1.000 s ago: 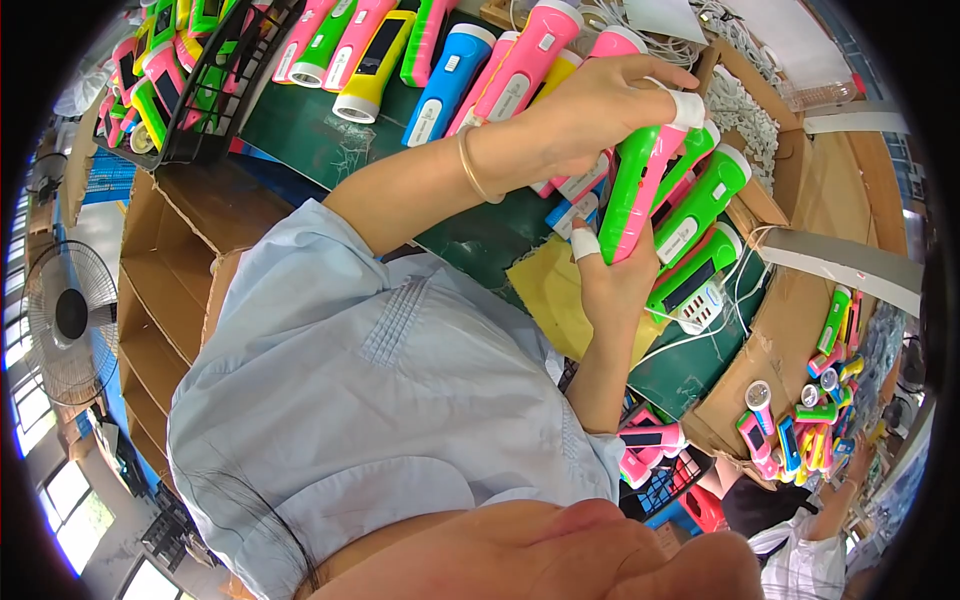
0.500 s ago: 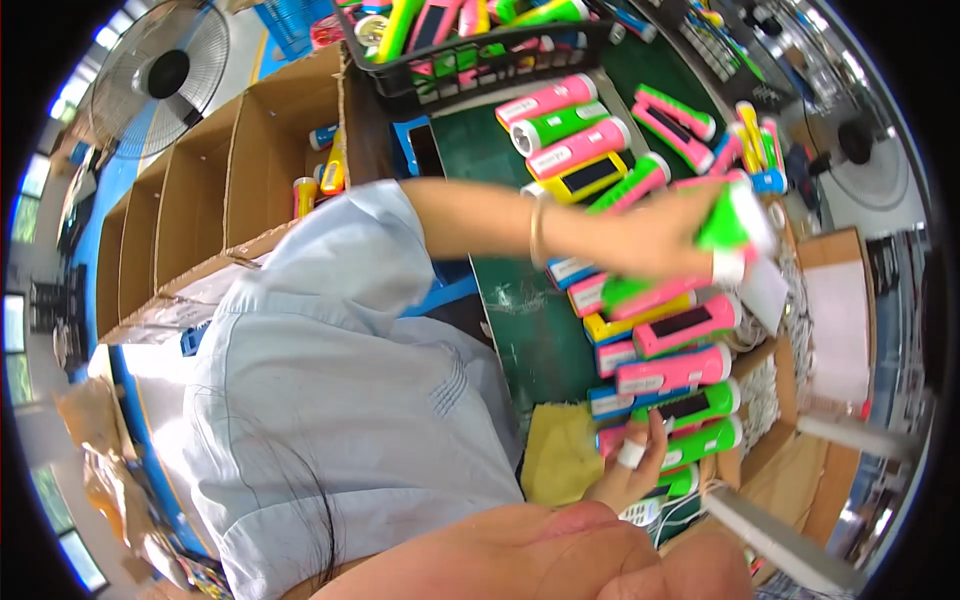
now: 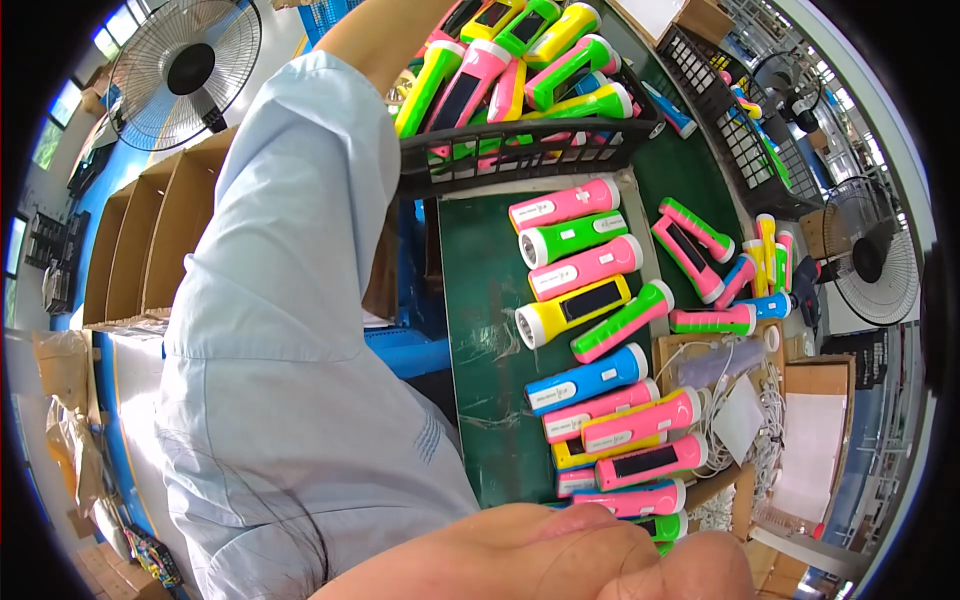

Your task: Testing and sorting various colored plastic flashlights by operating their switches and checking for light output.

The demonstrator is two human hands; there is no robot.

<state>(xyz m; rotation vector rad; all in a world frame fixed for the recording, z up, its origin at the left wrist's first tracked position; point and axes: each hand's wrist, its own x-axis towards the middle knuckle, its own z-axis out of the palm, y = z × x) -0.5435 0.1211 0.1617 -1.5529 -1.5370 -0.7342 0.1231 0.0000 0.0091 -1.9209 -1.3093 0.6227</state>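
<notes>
My left forearm, in a light blue sleeve, reaches up past the near-left corner of a black plastic basket. The hand itself is cut off by the top edge of the view. Pink, green and yellow flashlights are heaped in that basket. On the dark green tabletop a row of flashlights lies side by side, among them a blue one, a yellow one with a dark panel and a pink one. My right hand does not show.
Beyond the row lie more flashlights and a box with white cables. A second black basket stands at the far right. Cardboard dividers are on the left. Fans stand at the left and right.
My left arm has swung from above the row, where its blurred hand held a green-and-white flashlight, up to the basket. My right hand, earlier at the row's lower end, has left the view.
</notes>
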